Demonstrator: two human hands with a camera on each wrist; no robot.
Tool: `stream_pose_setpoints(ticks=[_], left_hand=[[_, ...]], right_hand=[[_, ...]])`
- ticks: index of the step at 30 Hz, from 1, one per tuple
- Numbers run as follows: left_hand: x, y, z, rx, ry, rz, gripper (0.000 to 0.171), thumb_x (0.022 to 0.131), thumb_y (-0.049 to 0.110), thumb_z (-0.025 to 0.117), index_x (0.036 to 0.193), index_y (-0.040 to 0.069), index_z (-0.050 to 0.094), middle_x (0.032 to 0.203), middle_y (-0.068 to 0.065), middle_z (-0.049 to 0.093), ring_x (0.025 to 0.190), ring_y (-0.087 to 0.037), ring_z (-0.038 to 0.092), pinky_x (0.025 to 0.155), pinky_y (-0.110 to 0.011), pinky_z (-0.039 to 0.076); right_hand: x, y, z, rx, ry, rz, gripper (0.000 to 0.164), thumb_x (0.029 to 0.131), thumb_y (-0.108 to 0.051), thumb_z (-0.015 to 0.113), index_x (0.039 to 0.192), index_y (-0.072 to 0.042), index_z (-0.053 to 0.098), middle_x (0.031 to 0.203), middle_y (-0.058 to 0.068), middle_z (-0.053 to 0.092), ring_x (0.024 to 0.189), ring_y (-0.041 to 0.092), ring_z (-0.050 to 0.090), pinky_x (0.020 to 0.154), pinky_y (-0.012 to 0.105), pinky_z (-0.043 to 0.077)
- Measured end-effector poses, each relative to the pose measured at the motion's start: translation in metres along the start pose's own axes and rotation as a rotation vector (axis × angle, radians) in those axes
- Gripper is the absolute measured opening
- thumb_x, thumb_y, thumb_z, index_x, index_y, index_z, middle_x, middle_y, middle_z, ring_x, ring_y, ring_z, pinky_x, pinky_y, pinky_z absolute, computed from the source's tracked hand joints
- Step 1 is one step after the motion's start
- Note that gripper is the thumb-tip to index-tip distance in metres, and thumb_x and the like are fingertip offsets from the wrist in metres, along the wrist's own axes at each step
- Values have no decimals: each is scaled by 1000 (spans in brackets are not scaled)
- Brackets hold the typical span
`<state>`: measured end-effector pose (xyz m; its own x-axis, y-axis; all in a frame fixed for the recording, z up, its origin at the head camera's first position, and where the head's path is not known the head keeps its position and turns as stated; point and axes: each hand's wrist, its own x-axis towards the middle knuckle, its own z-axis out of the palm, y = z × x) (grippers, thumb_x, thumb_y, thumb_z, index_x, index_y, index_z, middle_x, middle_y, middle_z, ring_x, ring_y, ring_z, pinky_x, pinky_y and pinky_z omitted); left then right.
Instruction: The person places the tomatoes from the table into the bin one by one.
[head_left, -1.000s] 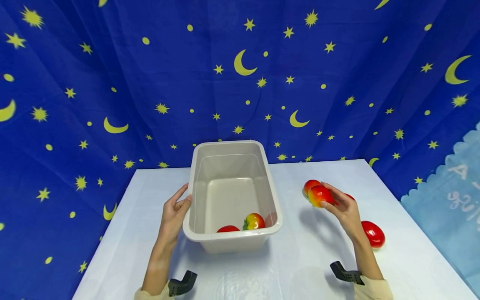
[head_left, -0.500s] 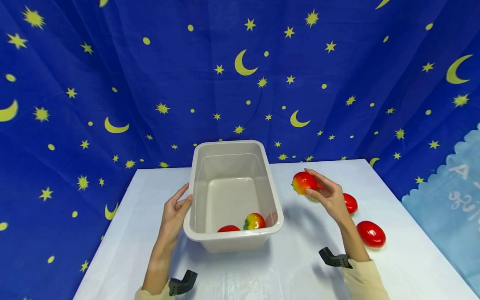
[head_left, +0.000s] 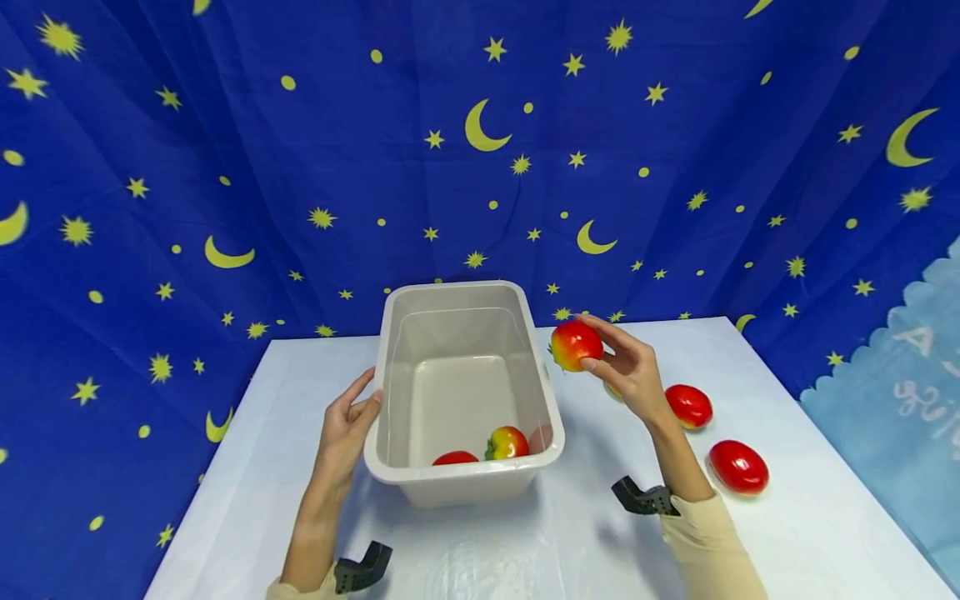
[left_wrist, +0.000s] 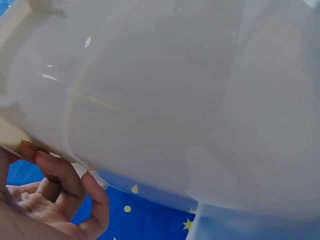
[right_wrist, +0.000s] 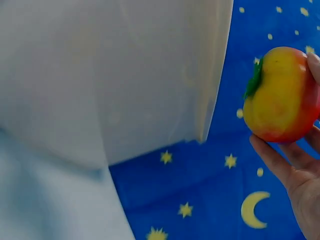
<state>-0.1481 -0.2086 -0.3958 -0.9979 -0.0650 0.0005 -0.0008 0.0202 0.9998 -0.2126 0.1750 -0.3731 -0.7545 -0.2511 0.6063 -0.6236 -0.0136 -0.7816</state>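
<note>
One fruit [head_left: 576, 345] (red-yellow) between right fingers [head_left: 611, 331].

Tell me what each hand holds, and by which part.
The right hand holds a red-and-yellow fruit by its sides, leafy end facing away; the left hand holds the grey bin by its left rim.

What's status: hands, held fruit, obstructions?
Left hand gripping grey bin by its left side. Right hand holding red-and-yellow fruit aloft, right of bin. Right rim between fruit and bin interior.

Bright head view, dim wrist views.
</note>
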Motion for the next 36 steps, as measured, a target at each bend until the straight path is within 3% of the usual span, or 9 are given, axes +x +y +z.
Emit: stream_pose_setpoints(ticks=[8,12,17,27,36], left_hand=[[0,1,-1,10,-9,0,52,102,24,53,150,10,37,89,6,74,75,-8,69,64,-24,55],[1,2,-2,20,-3,3,52,102,23,52,150,9,38,90,5,74,76,-9,70,65,-24,55],[0,2,-4,27,9,-6,52,102,21,52,150,9,37,88,8,73,76,-7,69,65,-23,55],[2,2,-1,17,4,0,51,102,22,52,150,11,38,89,7,74,77,-8,69,66,-24,55],[0,0,0,16,13,-4,50,102,22,52,149,12,39,91,4,73,79,-11,70,66,-24,55]], right_hand=[[19,-11,30,12,-41,-33,52,87,2,68,134,13,48,135,0,57,125,16,54,91,26,52],[26,-15,43,-15,-70,-3,54,84,1,70,133,11,50,136,8,53,122,16,54,89,28,53],[32,-17,56,-48,-166,52,55,88,-13,73,135,5,52,138,18,48,121,16,53,91,30,53],[32,-12,66,-133,-234,57,50,89,-15,71,134,-2,55,135,14,55,121,27,55,103,47,46],[25,-7,66,-231,-223,32,53,89,-33,71,133,-8,57,132,10,60,118,23,59,104,54,42]])
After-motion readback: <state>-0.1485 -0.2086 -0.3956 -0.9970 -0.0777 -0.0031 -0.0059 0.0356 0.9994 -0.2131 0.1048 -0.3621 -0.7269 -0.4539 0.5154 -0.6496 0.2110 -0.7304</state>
